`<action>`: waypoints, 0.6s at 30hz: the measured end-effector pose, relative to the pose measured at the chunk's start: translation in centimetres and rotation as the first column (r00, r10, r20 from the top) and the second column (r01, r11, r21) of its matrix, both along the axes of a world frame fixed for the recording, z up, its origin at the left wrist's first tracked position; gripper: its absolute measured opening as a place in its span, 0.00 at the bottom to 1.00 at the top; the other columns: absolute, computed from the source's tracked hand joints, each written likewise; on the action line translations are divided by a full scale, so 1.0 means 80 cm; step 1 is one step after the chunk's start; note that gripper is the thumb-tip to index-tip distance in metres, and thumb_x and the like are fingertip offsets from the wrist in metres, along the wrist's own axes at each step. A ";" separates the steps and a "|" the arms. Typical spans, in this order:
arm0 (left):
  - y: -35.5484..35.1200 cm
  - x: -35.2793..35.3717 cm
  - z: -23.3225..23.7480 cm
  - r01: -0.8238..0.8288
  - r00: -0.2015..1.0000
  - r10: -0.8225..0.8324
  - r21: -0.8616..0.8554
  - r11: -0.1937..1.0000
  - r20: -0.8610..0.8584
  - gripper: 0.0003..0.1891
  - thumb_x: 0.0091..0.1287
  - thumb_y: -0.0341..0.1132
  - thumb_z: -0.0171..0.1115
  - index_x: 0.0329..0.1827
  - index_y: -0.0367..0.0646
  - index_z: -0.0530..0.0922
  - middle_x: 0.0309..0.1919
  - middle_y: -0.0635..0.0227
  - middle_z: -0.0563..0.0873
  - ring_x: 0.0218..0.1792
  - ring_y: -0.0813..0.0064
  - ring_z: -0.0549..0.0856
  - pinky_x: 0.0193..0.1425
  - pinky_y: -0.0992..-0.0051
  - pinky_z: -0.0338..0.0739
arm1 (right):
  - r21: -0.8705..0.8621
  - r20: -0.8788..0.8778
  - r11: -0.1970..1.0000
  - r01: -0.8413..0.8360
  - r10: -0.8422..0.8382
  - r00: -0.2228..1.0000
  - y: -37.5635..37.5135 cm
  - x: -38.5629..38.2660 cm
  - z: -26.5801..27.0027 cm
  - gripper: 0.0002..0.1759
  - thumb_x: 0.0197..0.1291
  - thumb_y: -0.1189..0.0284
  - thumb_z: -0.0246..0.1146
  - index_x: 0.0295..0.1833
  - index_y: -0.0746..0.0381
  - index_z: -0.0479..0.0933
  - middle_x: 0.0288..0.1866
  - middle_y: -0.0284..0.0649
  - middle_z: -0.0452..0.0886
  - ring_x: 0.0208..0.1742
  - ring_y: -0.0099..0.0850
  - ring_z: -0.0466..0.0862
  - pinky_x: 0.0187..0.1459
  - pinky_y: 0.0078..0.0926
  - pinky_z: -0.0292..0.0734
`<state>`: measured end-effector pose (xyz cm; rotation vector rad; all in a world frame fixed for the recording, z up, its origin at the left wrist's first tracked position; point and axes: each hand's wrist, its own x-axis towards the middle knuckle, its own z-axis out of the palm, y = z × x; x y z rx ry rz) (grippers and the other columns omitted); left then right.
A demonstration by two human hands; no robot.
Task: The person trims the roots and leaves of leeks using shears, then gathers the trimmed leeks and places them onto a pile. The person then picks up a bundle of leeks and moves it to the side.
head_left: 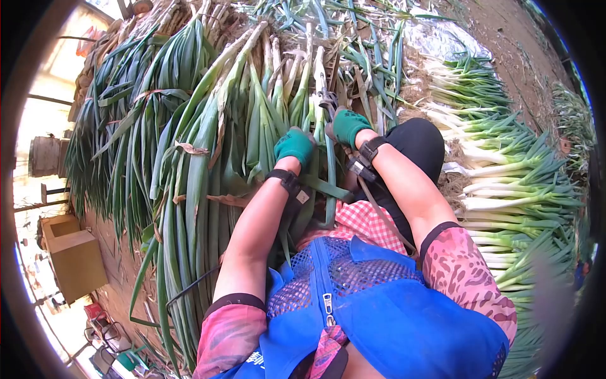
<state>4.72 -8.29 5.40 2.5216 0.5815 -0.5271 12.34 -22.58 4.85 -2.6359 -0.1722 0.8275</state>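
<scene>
Bare brown dirt (505, 38) is seen as the ground of an open outdoor yard, with straw and dry scraps strewn over it. Nearest the camera, a blue mesh vest (379, 303) is worn over pink patterned sleeves, and a black-clad knee (420, 142) is raised beside the right forearm. A dark strap (287, 180) is fastened round each wrist.

The left hand (293, 145), gloved in green, is pushed into the leaves of the heap (189, 145). Its fingers are curled under, but whether anything is clamped in them cannot be told. The right hand (348, 125), gloved alike, is closed round one stalk (320, 76). This stalk lies along the near edge of the heap, its pale end pointing away and its green leaf running back between the forearms.

The heap is made of long untrimmed leeks laid side by side on the ground and reaches well beyond both hands. To the right, a row of cleaned leeks (505, 183) with white shanks is laid on the dirt. A silvery sheet (435, 38) is spread farther off. Far to the left, a tan box (74, 252) is stood on the ground.
</scene>
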 end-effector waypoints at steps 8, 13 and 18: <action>-0.047 0.019 -0.049 0.272 0.851 -0.468 0.564 0.779 0.236 0.18 0.67 0.37 0.53 0.57 0.41 0.75 0.57 0.54 0.80 0.58 0.56 0.80 0.57 0.60 0.77 | -0.045 -0.041 0.987 -0.152 0.150 0.988 -0.026 -0.048 -0.021 0.29 0.55 0.63 0.61 0.56 0.74 0.70 0.50 0.63 0.82 0.54 0.51 0.83 0.55 0.43 0.78; -0.023 0.031 -0.042 0.223 0.973 -0.225 -0.030 0.974 -0.054 0.21 0.59 0.46 0.65 0.43 0.36 0.84 0.44 0.43 0.86 0.49 0.51 0.86 0.53 0.58 0.80 | -0.040 -0.040 0.998 -0.057 0.055 0.998 -0.035 -0.067 0.001 0.31 0.53 0.61 0.63 0.56 0.75 0.70 0.50 0.62 0.82 0.55 0.50 0.84 0.55 0.42 0.78; -0.004 0.021 -0.084 0.189 0.972 -0.228 -0.366 0.911 -0.063 0.24 0.59 0.49 0.66 0.46 0.33 0.83 0.38 0.52 0.87 0.39 0.63 0.86 0.45 0.64 0.79 | -0.037 0.050 0.997 -0.064 0.066 0.997 -0.011 -0.032 0.017 0.33 0.50 0.61 0.65 0.56 0.74 0.72 0.51 0.60 0.83 0.55 0.47 0.84 0.56 0.40 0.77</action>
